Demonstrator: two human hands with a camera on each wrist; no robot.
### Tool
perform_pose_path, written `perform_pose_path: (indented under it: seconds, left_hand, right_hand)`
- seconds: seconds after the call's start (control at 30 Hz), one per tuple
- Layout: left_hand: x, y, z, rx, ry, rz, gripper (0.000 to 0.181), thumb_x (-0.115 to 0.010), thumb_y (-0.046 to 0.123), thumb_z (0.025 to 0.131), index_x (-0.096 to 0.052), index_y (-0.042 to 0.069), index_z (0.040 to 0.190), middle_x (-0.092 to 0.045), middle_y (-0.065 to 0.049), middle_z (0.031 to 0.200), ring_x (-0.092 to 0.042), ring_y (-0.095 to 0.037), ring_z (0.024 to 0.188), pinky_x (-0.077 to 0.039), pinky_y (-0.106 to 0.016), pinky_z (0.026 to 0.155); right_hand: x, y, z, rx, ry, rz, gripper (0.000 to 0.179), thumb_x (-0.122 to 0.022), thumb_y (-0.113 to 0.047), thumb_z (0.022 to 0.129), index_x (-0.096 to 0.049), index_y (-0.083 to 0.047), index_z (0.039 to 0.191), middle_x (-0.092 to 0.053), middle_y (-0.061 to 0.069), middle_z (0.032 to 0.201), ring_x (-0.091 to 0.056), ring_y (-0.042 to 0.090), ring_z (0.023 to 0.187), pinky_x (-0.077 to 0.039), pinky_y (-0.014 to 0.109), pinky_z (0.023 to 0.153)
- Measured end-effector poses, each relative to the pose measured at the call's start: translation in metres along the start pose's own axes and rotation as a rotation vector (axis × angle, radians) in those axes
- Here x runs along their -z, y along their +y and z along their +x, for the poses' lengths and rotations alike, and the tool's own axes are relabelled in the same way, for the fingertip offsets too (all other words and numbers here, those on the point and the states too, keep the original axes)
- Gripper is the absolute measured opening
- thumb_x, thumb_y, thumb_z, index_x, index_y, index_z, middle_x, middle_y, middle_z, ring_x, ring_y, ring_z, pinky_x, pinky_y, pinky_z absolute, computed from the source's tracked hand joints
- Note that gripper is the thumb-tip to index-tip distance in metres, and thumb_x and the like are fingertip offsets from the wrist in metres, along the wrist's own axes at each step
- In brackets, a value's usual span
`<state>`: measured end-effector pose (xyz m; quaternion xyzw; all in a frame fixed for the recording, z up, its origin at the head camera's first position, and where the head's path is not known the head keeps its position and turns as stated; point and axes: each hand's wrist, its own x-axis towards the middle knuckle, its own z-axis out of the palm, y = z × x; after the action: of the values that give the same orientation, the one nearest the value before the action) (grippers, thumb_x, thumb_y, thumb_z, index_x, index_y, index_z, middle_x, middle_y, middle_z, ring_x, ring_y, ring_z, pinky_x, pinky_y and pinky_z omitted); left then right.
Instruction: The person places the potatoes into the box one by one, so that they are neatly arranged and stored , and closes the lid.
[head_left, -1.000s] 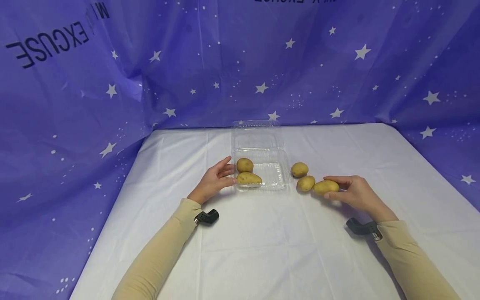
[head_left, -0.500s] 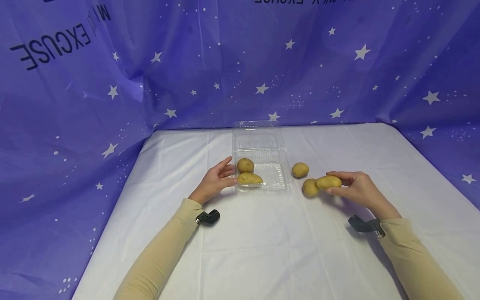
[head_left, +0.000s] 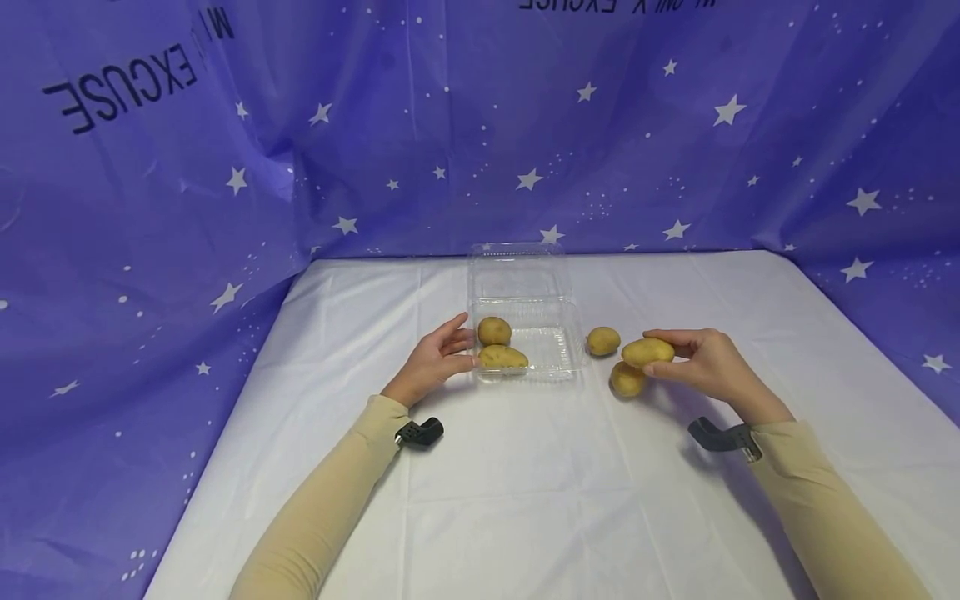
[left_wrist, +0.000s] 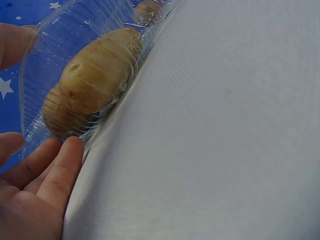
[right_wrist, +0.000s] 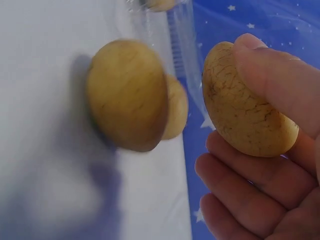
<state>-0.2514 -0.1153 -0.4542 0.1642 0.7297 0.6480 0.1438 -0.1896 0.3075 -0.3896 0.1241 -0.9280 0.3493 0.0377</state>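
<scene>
My right hand (head_left: 705,367) pinches an oblong yellow potato (head_left: 648,352) between thumb and fingers, raised over the table. Its skin looks finely cracked in the right wrist view, where the thumb (right_wrist: 275,75) presses one side. Just under it in the head view sits a rounder potato (head_left: 627,382), with another potato (head_left: 603,341) behind. To the left stands a clear plastic clamshell box (head_left: 555,367), lid raised at the back. Two potatoes, a round potato (head_left: 494,331) and a long potato (head_left: 502,358), lie in its left half. My left hand (head_left: 435,360) touches the box's left side with extended fingers (left_wrist: 62,175).
A white cloth (head_left: 525,500) covers the table. Purple star-printed sheeting (head_left: 480,125) hangs behind and along both sides. Each wrist carries a black camera mount, the left mount (head_left: 422,433) near the cloth's middle and the right mount (head_left: 720,435) opposite.
My right hand has lifted the oblong potato off the cloth and shifted it slightly left. The rounder potato beside it has rolled a little right and nearer. My left hand stays at the box.
</scene>
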Motion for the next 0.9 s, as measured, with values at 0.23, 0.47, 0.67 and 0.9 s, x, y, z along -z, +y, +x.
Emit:
perform_pose_path:
  seconds: [0.23, 0.47, 0.67, 0.9]
  left_hand:
    - [0.001, -0.002, 0.002, -0.008, 0.000, 0.011, 0.089, -0.072, 0.008, 0.089, -0.024, 0.010, 0.163, -0.045, -0.022, 0.155, -0.045, -0.038, 0.145, -0.039, -0.047, 0.121]
    - [0.000, -0.002, 0.002, -0.010, -0.002, 0.013, 0.088, -0.071, 0.008, 0.089, -0.024, 0.009, 0.163, -0.045, -0.022, 0.155, -0.045, -0.039, 0.144, -0.039, -0.048, 0.121]
    - [0.000, -0.002, 0.001, -0.008, 0.002, 0.019, 0.088, -0.071, 0.008, 0.089, -0.024, 0.009, 0.163, -0.046, -0.022, 0.155, -0.046, -0.038, 0.144, -0.039, -0.047, 0.121]
    - [-0.001, -0.001, 0.001, -0.008, 0.005, 0.022, 0.088, -0.071, 0.009, 0.088, -0.024, 0.009, 0.163, -0.046, -0.021, 0.155, -0.045, -0.039, 0.144, -0.038, -0.048, 0.122]
  right_hand:
    - [-0.004, -0.023, 0.023, 0.007, -0.027, 0.030, 0.056, -0.086, -0.022, 0.082, -0.068, 0.000, 0.131, -0.073, 0.021, 0.122, -0.059, -0.018, 0.093, -0.051, 0.007, 0.080]
    - [-0.018, -0.042, 0.047, 0.025, -0.049, 0.127, 0.055, -0.085, -0.019, 0.083, -0.067, 0.001, 0.131, -0.073, 0.023, 0.121, -0.065, -0.013, 0.091, -0.055, 0.009, 0.076]
    - [-0.034, -0.056, 0.064, 0.014, -0.046, 0.206, 0.055, -0.084, -0.015, 0.084, -0.066, 0.003, 0.132, -0.074, 0.027, 0.113, -0.068, -0.006, 0.083, -0.058, 0.015, 0.070]
    - [-0.053, -0.069, 0.079, -0.023, -0.078, 0.289, 0.057, -0.084, -0.017, 0.084, -0.065, 0.002, 0.134, -0.074, 0.027, 0.114, -0.070, -0.003, 0.082, -0.058, 0.016, 0.072]
